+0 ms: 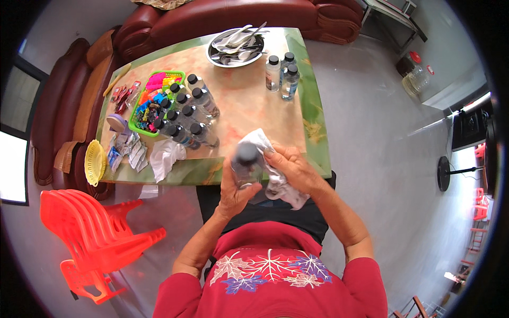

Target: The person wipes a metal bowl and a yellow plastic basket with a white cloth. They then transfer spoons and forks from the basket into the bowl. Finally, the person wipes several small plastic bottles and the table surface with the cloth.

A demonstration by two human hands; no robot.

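Note:
A clear bottle with a dark cap (247,164) is in my left hand (231,190), above the table's near edge. My left fingers wrap round its side. My right hand (294,168) grips a white cloth (281,186) with grey marks, which lies against the bottle's right side and hangs down below it. The bottle's cap is slightly blurred. Left of my hands, several similar clear bottles with dark caps (186,116) stand grouped on the table. Three more bottles (282,77) stand together at the table's far right.
The green-bordered table (254,114) also bears a metal bowl of spoons (236,47), a green basket (143,127) of colourful small items, small packets (127,148), a crumpled white cloth (166,159) and a yellow basket (95,163). A red plastic chair (95,225) stands left; brown sofas (244,21) lie beyond.

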